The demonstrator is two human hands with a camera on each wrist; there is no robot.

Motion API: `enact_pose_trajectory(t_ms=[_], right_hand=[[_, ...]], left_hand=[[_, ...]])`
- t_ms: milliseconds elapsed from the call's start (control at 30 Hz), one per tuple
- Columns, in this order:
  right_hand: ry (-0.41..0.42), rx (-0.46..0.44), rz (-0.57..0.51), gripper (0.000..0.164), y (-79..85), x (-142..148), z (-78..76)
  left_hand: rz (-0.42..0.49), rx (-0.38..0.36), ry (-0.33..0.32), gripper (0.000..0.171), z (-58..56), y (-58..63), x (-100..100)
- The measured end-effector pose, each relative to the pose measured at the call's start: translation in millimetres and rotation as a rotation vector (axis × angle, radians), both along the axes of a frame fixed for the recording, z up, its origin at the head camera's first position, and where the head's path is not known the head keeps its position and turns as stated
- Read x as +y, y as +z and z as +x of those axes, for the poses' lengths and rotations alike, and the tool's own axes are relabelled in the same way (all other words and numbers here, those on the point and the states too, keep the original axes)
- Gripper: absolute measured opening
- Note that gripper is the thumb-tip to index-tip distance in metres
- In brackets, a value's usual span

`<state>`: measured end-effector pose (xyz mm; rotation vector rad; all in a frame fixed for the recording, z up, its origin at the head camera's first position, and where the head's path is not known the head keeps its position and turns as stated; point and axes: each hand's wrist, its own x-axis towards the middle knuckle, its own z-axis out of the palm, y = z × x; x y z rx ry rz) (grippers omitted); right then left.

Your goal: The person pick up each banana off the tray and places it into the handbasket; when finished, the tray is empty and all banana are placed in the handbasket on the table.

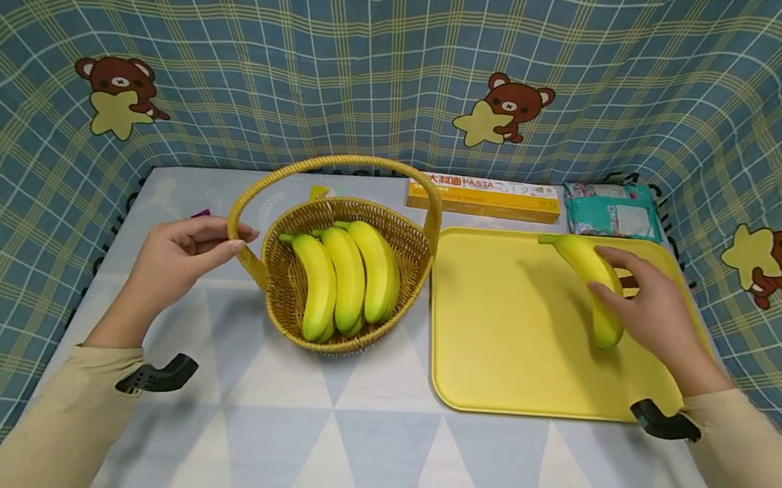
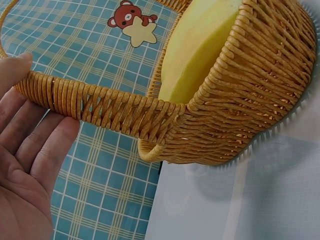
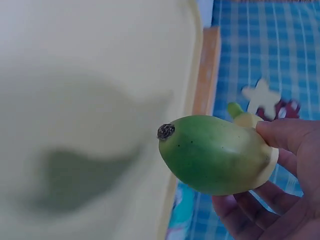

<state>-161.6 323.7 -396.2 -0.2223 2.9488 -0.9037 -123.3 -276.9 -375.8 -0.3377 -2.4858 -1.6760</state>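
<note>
My left hand (image 1: 169, 260) pinches the side of the arched handle (image 2: 115, 110) of a wicker basket (image 1: 414, 251), thumb on one face and fingers on the other. Several yellow bananas (image 1: 344, 271) with greenish tips lie side by side in the basket, stems toward the back. Over at the right, my right hand (image 1: 656, 316) grips another banana (image 1: 585, 263) around its middle, thumb on one side and fingers on the other. This banana is held above a yellow tray (image 1: 499, 324), casting a shadow on it. Its green end with a dark tip (image 3: 200, 152) faces the right wrist camera.
Behind the tray lie a long orange and white pasta box (image 1: 483, 198) and a teal packet (image 1: 614, 210). A small yellow item (image 1: 319, 192) shows behind the basket, and a purple bit (image 1: 201, 212) beyond my left hand. Plaid cloth (image 1: 357, 50) hangs around the table.
</note>
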Motion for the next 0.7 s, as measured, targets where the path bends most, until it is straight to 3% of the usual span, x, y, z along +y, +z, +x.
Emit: enact_pose_trajectory(t_ms=[433,700], right_hand=[[0.181,0.081,-0.023,0.055,27.5,-70,17.2],[0.282,0.053,-0.028,0.053,34.6,-115,19.2]], left_hand=[[-0.003,-0.008,-0.001,0.024,-1.7,0.7,-2],[0.004,-0.004,-0.009,0.024,-3.6,1.7,-3]])
